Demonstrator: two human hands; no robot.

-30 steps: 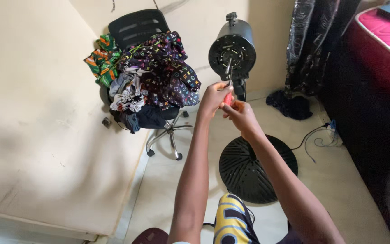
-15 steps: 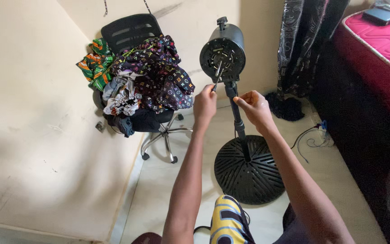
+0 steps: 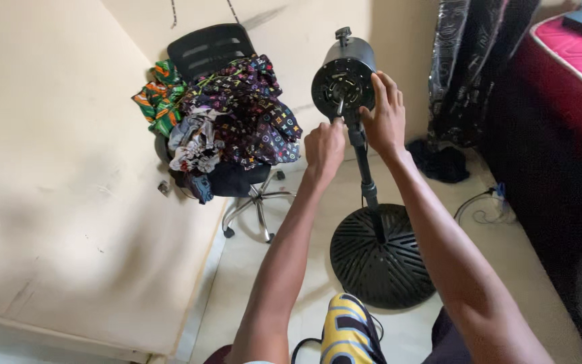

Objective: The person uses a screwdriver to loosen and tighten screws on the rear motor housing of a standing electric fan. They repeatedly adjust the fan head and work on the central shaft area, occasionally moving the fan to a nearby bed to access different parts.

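- Holding the fan motor head [image 3: 343, 86], a black drum with its grille and blades off, at the top of a black pole [image 3: 366, 178], in the middle of the scene towards the far wall.
- Change noted: half a second ago my right hand [image 3: 385, 118] gripped the pole below the drum; it now lies flat against the drum's right side, fingers spread and wrapped round it. I judge this steadies the head while the other hand works at its face.
- Left hand [image 3: 325, 147]: closed in a loose fist just below the drum's front, fingertips pinched near the bare shaft [image 3: 339, 106]; whether they hold a small part I cannot tell.
- Pose: both forearms reach far and up from the near edge, the left nearly straight, the right angled in from the right.
- Round ribbed base [image 3: 382, 259]: on the pale floor, near side of the pole.
- Office chair [image 3: 227, 101]: left of the fan, heaped with patterned clothes.
- Dark curtain [image 3: 466, 67] and a bed with pink cover [image 3: 574, 57]: far right.
- White cable [image 3: 479, 205]: on the floor, right of the base.
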